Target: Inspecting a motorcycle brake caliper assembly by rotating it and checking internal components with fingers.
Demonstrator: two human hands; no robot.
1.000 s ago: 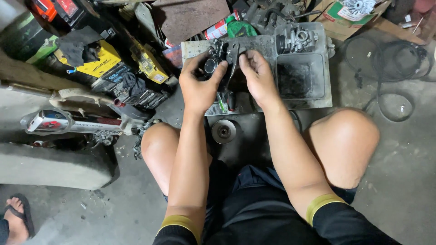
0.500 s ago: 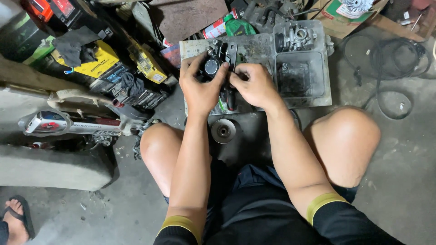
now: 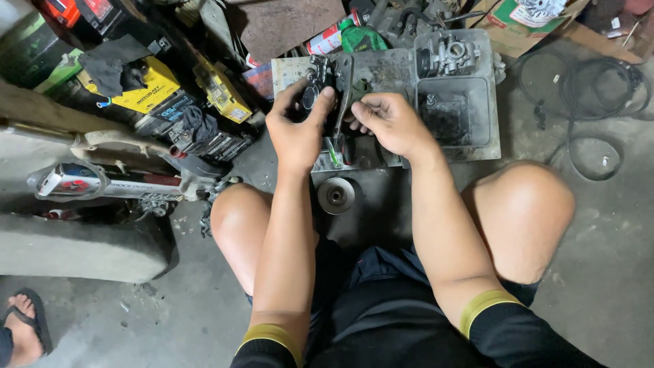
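I sit on the floor with both arms stretched forward. My left hand [image 3: 300,129] grips a dark, greasy metal assembly [image 3: 319,83], thumb pressed on its side. A dark lever-like arm [image 3: 344,85] of that assembly stands between my hands. My right hand [image 3: 394,123] is just right of it, fingertips pinched on the assembly's lower part; what they pinch is too small to make out. Both hands hover over the left end of a dirty grey metal tray [image 3: 487,140].
A carburetor [image 3: 453,54] lies in the tray's far corner. A round metal pulley [image 3: 336,195] sits on the floor between my knees. Yellow batteries [image 3: 146,85], a spray can [image 3: 327,41], black cables [image 3: 593,88] and another person's sandalled foot [image 3: 24,327] surround me.
My left hand has kept its hold on the assembly. My right hand's fingers shifted slightly along the part and now pinch lower on it.
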